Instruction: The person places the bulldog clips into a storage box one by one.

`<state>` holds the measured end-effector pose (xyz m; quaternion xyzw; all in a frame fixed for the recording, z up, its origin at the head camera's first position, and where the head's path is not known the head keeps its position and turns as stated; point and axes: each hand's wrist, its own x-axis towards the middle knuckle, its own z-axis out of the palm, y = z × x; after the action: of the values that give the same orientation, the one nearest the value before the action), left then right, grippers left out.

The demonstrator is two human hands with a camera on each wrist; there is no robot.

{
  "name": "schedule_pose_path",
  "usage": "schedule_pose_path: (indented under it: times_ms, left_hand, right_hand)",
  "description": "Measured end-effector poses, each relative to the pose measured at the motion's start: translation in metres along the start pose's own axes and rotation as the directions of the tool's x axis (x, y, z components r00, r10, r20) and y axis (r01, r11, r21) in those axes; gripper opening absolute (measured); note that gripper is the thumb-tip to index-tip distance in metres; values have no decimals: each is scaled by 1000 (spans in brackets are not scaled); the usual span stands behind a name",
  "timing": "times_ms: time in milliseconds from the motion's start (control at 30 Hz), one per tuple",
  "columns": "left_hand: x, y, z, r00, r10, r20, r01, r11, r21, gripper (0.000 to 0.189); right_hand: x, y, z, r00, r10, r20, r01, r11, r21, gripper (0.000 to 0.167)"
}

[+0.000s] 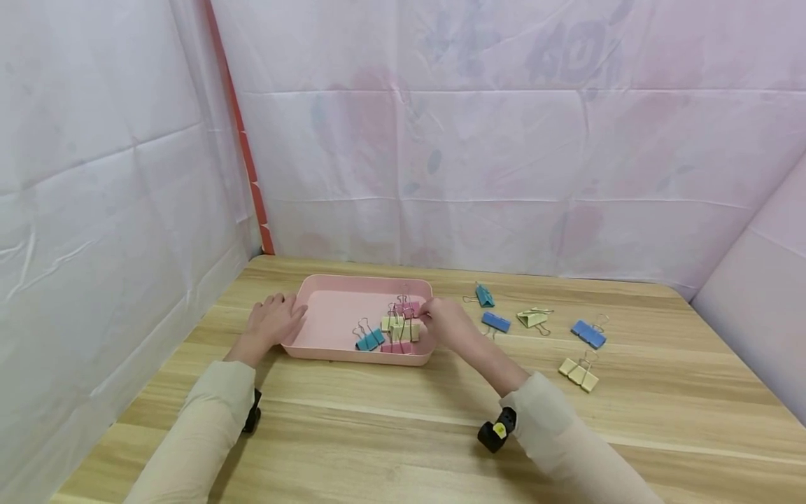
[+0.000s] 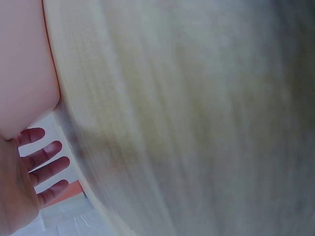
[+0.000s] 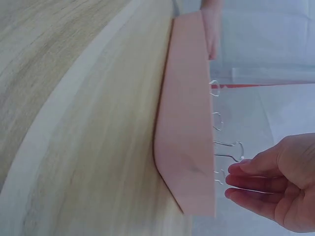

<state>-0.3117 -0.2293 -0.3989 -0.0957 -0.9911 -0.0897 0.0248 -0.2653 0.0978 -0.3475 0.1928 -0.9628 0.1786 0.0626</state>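
A pink tray (image 1: 340,281) stands on the table, holding several binder clips in its right half. Among them are a teal clip (image 1: 370,340), a yellow clip (image 1: 405,332) and a pink clip (image 1: 397,348). My left hand (image 1: 274,320) lies on the tray's left rim, its fingers spread and extended in the left wrist view. Over the right end is my right hand (image 1: 444,323), thumb and fingers loosely bent close together. In the right wrist view, its fingertips are right at a wire handle (image 3: 231,156) rising above the rim. The tray wall hides the clip bodies there.
Right of the tray lie a teal clip (image 1: 484,295), a blue clip (image 1: 496,322), a yellow clip (image 1: 532,318), another blue clip (image 1: 588,334) and another yellow clip (image 1: 578,374). White sheeting (image 1: 478,175) hangs behind the wooden table (image 1: 352,434) and along its sides.
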Motion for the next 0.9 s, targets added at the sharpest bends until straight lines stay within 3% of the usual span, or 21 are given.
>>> schedule_pose_path:
  times_ms: [500,600,733,900]
  left_hand:
    - [-2,2,-3,1000,-11,14,11,1000,1,52]
    - [-1,2,-3,1000,-6,14,6,1000,7,52]
    - [0,2,-2,1000,-3,13,3,1000,9,52]
    - [0,2,-1,1000,-5,8,5,1000,11,51]
  right_hand:
    - [-19,31,-27,971,-107,-215,119,992,41,6]
    - [-22,41,-33,973,-70,-220,86,994,65,7]
    - [-27,57,-40,987,45,-154,-25,991,129,13]
    - [-34,77,-44,985,143,-98,-126,979,162,20]
